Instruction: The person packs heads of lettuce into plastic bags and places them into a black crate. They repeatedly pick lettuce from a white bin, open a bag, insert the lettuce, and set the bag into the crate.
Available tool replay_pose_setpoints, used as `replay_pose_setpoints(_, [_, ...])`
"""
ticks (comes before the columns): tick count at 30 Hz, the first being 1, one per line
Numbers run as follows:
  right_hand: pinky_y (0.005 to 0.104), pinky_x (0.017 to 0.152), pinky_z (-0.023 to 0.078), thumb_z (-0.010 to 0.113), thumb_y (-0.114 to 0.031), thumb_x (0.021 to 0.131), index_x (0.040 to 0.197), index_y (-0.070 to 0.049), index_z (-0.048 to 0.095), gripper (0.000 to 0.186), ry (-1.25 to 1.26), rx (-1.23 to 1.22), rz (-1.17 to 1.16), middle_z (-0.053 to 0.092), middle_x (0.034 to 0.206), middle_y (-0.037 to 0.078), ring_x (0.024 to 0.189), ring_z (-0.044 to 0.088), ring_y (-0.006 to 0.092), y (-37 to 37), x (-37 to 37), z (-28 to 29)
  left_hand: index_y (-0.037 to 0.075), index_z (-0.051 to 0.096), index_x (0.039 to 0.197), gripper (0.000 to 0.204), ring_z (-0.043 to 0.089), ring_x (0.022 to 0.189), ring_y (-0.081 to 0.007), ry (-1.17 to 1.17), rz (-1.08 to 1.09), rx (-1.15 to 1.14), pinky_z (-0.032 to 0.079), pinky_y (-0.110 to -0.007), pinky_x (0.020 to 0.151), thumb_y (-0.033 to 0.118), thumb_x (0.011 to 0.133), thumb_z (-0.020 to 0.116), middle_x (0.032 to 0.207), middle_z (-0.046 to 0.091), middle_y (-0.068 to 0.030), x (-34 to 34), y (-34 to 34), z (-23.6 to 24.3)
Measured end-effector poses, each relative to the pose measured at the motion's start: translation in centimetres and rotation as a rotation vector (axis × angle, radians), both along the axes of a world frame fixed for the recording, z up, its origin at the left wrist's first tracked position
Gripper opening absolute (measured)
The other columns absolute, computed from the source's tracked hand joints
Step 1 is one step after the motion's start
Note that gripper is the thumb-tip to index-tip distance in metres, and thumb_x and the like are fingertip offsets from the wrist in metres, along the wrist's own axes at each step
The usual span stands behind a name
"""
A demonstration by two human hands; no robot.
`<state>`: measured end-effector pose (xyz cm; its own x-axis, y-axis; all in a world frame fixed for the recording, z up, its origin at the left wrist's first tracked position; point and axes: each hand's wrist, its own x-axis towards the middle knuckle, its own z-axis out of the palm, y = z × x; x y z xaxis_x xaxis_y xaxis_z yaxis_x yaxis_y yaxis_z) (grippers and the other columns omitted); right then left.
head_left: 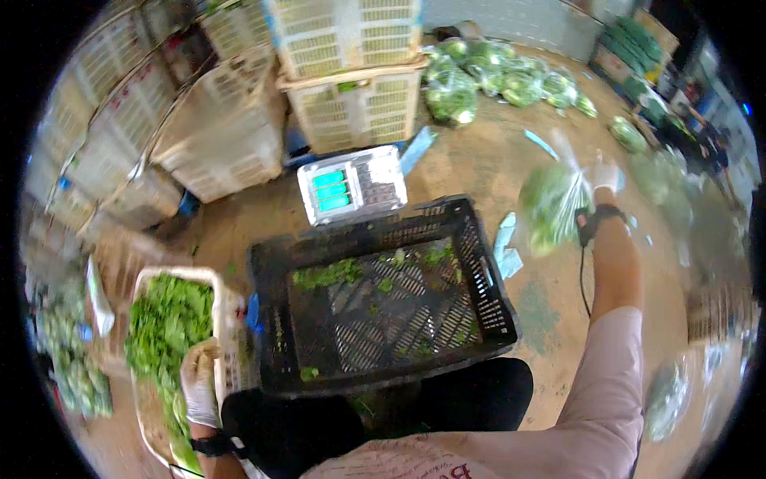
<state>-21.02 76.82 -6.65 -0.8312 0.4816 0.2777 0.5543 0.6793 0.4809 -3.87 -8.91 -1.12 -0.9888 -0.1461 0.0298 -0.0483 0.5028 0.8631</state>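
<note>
My right arm reaches out to the right, and the gloved right hand (605,176) is closed on the gathered neck of a clear plastic bag of leafy greens (546,207). The bag hangs above the floor, blurred by motion. On my left, the gloved left hand (199,379) rests at the inner edge of a white basket (221,307) filled with loose leafy greens (163,319). Its fingers are loosely bent and seem to hold nothing. In front of my knees stands a black plastic crate (383,382) with some scattered leaves on its bottom.
A digital scale (351,185) with a lit green display stands behind the crate. Stacked white crates (351,104) rise at the back left. Bagged greens (495,72) lie on the floor at the back, with more bags (666,399) at right. Blue scraps (507,247) lie beside the crate.
</note>
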Motion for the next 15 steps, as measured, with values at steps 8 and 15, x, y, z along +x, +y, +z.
replay_pose_setpoints(8, [0.0372,0.106,0.028,0.053,-0.011,0.084,0.119,-0.003,0.056,0.036,-0.103,-0.213,0.502,0.054,0.124,0.013,0.124,0.04,0.0248,-14.6,7.0,4.8,0.006,0.06,0.089,0.028,0.051,0.07,-0.0108,-0.371,0.412,-0.043,0.042,-0.026,0.068,0.028,0.094,0.045,0.078,0.057,-0.0009,20.6,-11.0,0.0])
replay_pose_setpoints(15, [0.0359,0.1,0.037,0.056,-0.008,0.085,0.121,0.004,0.05,0.038,-0.629,-1.218,0.923,0.054,0.123,0.018,0.115,0.051,0.0274,-41.1,27.8,11.7,0.004,0.06,0.108,0.034,0.06,0.076,-0.0167,-1.078,0.275,0.116,0.049,-0.029,0.066,0.029,0.086,0.05,0.095,0.065,-0.0061,31.8,-16.4,-8.6])
